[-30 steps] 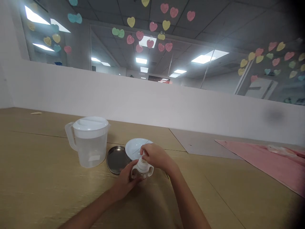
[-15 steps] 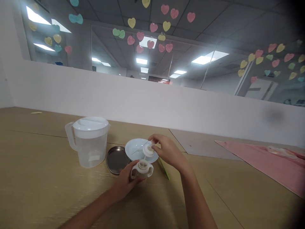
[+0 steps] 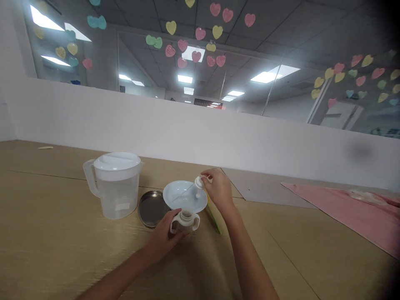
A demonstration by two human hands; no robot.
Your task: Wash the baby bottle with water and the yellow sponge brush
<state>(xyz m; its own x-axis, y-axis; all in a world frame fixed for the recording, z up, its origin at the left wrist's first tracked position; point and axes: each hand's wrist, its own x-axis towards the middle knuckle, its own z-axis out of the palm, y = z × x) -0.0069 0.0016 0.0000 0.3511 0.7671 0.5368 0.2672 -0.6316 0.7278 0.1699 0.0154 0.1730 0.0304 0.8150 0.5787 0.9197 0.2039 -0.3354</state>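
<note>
My left hand (image 3: 167, 231) is closed around a small baby bottle (image 3: 185, 222) with two side handles, its open neck facing up. In my right hand (image 3: 218, 186) is a white bottle cap (image 3: 199, 182), pinched between fingers and thumb, with a small white piece hanging below it. The cap is held over the right side of a pale blue bowl (image 3: 175, 208). A thin clear stick or straw slants inside that bowl. Left of the bowl lies a round metal dish (image 3: 153, 208), just beyond my left hand.
A lidded clear plastic pitcher (image 3: 118, 189) stands at the left. A long green and yellow item (image 3: 213, 216) lies right of the bowl. Farther right is a pink cloth (image 3: 350, 212) with a crumpled clear plastic bag (image 3: 368, 197) on it. A white wall (image 3: 156, 123) closes off the table's back.
My right hand has lifted the cap up and away from the bottle's neck, slightly to the right. My left hand and the bottle have stayed almost in place.
</note>
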